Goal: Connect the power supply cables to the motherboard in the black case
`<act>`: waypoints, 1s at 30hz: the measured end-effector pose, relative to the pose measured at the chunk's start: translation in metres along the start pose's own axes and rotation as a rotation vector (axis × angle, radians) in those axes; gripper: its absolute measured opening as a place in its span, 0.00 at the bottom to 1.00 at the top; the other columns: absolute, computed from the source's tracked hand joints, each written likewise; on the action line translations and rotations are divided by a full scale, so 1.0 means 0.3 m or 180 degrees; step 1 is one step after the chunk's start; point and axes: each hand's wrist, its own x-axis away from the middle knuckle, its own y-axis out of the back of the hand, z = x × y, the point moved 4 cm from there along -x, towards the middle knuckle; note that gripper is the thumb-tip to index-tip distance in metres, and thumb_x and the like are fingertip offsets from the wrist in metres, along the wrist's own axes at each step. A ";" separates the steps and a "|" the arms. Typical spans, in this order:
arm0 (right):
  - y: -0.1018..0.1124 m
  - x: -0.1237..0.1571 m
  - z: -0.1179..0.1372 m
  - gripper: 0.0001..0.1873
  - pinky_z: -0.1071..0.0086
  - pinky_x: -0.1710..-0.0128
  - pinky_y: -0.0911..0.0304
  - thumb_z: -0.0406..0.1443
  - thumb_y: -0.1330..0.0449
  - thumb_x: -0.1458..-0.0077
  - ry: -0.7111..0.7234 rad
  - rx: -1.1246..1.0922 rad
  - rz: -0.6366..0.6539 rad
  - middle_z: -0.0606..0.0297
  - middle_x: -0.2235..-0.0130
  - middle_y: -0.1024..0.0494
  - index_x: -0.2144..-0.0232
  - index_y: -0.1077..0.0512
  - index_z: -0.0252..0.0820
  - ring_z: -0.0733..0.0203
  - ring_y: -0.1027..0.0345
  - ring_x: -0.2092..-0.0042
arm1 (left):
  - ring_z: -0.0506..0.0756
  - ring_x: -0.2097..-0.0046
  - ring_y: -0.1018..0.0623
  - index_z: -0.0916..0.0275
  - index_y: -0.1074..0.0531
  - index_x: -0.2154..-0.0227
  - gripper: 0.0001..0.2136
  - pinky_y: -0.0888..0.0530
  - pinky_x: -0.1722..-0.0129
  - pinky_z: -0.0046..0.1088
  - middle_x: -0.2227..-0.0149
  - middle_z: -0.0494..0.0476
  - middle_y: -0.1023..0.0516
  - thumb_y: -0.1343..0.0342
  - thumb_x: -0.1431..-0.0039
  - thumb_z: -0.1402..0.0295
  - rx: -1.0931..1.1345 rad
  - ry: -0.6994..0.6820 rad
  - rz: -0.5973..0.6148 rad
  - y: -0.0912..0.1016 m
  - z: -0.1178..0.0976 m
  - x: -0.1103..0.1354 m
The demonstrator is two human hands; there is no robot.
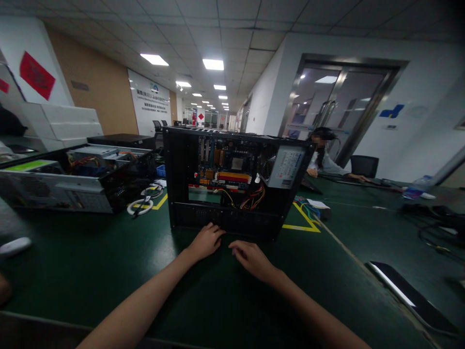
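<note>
An open black computer case (227, 220) stands upright on the green table, its open side facing me. Inside it show a motherboard (221, 162), a silver power supply (286, 166) with a label, and loose coloured cables (254, 198). My left hand (208, 241) rests at the case's lower front edge, its fingers spread against the bottom panel and nothing seen in them. Just to the right, my right hand (252, 259) lies over the table in front of the case, apart from it. Its fingers are loosely bent, thumb apart, with nothing visible between them.
A second opened computer case (72, 189) lies on its side at the left, with coiled cable (140, 207) beside it. Yellow tape (300, 228) marks the table. A phone (407, 293) lies right, a mouse (15, 246) left. A person (329, 162) sits behind, near a bottle (417, 186).
</note>
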 end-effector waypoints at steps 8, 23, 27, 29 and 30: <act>0.305 -0.263 0.003 0.11 0.74 0.66 0.41 0.30 0.51 0.49 -0.0087 -0.0100 -0.1046 0.66 0.71 0.28 0.66 0.31 0.42 0.66 0.34 0.69 | 0.56 0.58 0.34 0.61 0.35 0.55 0.15 0.36 0.58 0.33 0.61 0.57 0.32 0.52 0.47 0.73 -0.0007 -0.0017 -0.0021 0.008 0.000 -0.002; 0.099 -0.614 -0.217 0.11 0.74 0.77 0.40 0.34 0.43 0.56 -0.1284 0.1067 0.1372 0.58 0.67 0.25 0.68 0.28 0.33 0.61 0.32 0.72 | 0.56 0.58 0.34 0.61 0.36 0.54 0.16 0.37 0.56 0.33 0.62 0.56 0.32 0.52 0.47 0.74 -0.0007 -0.0049 -0.0002 0.008 0.001 0.001; 0.048 -0.642 -0.234 0.14 0.70 0.73 0.37 0.31 0.43 0.58 -0.1466 0.1147 0.1581 0.54 0.64 0.25 0.65 0.28 0.32 0.57 0.30 0.67 | 0.56 0.58 0.34 0.61 0.36 0.54 0.15 0.36 0.58 0.32 0.61 0.57 0.32 0.52 0.46 0.73 -0.0039 -0.0041 0.0007 0.020 -0.006 0.002; 0.026 -0.646 -0.242 0.14 0.68 0.70 0.36 0.30 0.43 0.59 -0.1522 0.1122 0.1678 0.54 0.64 0.25 0.66 0.28 0.31 0.55 0.30 0.66 | 0.56 0.58 0.34 0.61 0.36 0.54 0.15 0.36 0.57 0.33 0.61 0.57 0.32 0.52 0.46 0.73 -0.0062 -0.0048 -0.0007 0.022 -0.008 0.003; 0.018 -0.646 -0.244 0.14 0.68 0.69 0.35 0.29 0.43 0.59 -0.1522 0.1099 0.1718 0.53 0.64 0.25 0.66 0.28 0.31 0.54 0.30 0.65 | 0.56 0.58 0.34 0.61 0.36 0.54 0.15 0.36 0.57 0.33 0.61 0.57 0.32 0.52 0.46 0.73 -0.0068 -0.0053 -0.0011 0.022 -0.008 0.003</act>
